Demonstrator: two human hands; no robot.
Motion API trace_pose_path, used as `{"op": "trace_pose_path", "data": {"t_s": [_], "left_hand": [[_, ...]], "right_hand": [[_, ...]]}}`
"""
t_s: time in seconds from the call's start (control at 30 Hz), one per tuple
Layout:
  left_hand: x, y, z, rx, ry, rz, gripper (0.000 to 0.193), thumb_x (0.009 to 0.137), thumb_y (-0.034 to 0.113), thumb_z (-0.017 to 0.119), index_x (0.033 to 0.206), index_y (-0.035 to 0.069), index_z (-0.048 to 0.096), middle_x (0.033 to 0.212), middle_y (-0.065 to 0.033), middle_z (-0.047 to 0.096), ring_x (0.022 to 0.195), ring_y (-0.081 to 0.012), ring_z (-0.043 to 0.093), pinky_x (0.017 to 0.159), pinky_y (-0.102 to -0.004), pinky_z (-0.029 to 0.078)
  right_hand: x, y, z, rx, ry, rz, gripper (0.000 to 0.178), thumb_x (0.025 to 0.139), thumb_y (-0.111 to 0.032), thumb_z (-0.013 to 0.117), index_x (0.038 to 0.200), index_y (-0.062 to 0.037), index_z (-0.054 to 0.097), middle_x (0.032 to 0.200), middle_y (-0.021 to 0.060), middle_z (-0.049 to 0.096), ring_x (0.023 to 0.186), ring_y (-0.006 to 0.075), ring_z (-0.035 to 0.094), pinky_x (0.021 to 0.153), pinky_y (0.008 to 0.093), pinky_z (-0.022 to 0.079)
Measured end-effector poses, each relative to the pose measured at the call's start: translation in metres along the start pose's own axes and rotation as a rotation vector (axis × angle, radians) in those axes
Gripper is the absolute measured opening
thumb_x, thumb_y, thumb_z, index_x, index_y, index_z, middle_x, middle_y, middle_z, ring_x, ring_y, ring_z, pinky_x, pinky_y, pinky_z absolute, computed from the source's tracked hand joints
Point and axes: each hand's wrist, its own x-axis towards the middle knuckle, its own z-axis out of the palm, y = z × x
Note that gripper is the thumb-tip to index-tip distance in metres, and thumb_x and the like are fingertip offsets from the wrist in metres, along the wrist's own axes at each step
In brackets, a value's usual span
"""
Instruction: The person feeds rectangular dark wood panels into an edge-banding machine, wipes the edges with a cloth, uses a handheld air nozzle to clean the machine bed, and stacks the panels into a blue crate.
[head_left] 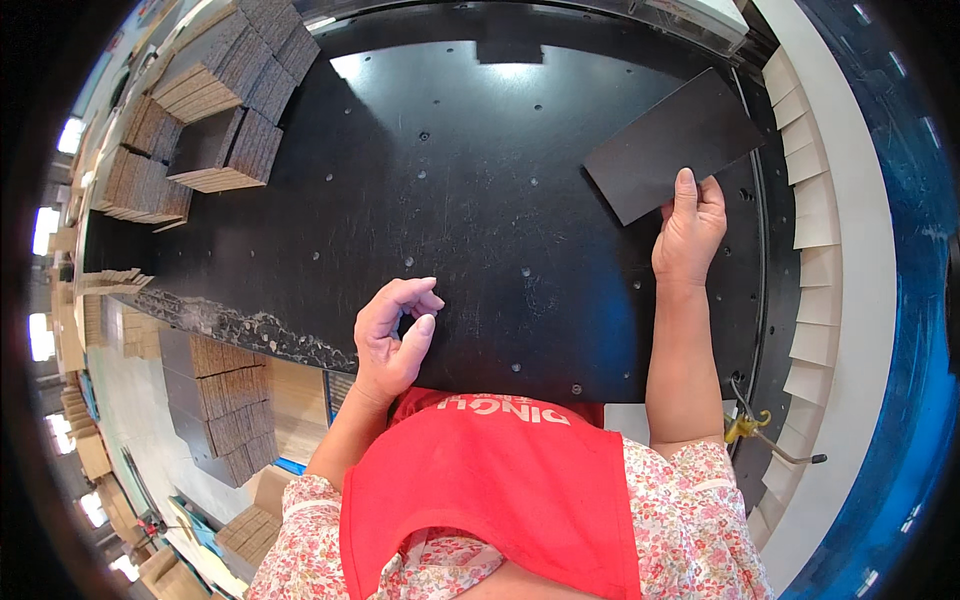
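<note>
Head view: right hand (pixel 688 232) pinches near corner of dark rectangular sheet (pixel 672 145) lying flat at right side of black worktable (pixel 470 200), thumb on top. Left hand (pixel 393 335) hovers empty, fingers loosely curled. Sheet looks thin, light, fairly stiff, probably smooth; edge or corner grip suits. Stacks of brown boards (pixel 225 110) far left.

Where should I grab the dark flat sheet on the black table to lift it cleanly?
Take the dark sheet by its near long edge, coming from the person's side, thumb on top and fingers beneath. It lies flat and thin on the black table, so only an edge gives purchase. The right hand already pinches that edge; the left hand is free.
</note>
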Motion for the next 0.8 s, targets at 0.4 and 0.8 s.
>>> {"op": "trace_pose_path", "data": {"t_s": [0.4,0.8], "left_hand": [[-0.001,-0.002,0.002,0.065,-0.01,0.028,0.03,0.086,0.001,0.062,0.116,-0.002,0.064,0.092,-0.0084,0.065,0.08,-0.0126,0.059,0.072,-0.0258,0.047],[0.116,-0.025,0.008,0.705,0.001,0.365,0.022,0.081,0.012,0.072,0.101,0.005,0.069,0.109,-0.0112,0.066,0.107,-0.0301,0.058,0.094,-0.0396,0.046]], "right_hand": [[0.007,0.002,-0.008,0.467,-0.017,0.311,0.013,0.1,-0.009,0.058,0.111,-0.0029,0.06,0.11,0.0055,0.066,0.105,0.0191,0.062,0.1,0.0362,0.048],[0.01,-0.038,-0.01,-0.799,-0.065,-0.896,0.021,0.094,0.0,0.061,0.114,-0.004,0.065,0.115,0.0118,0.069,0.11,0.0276,0.064,0.097,0.0365,0.049]]}}
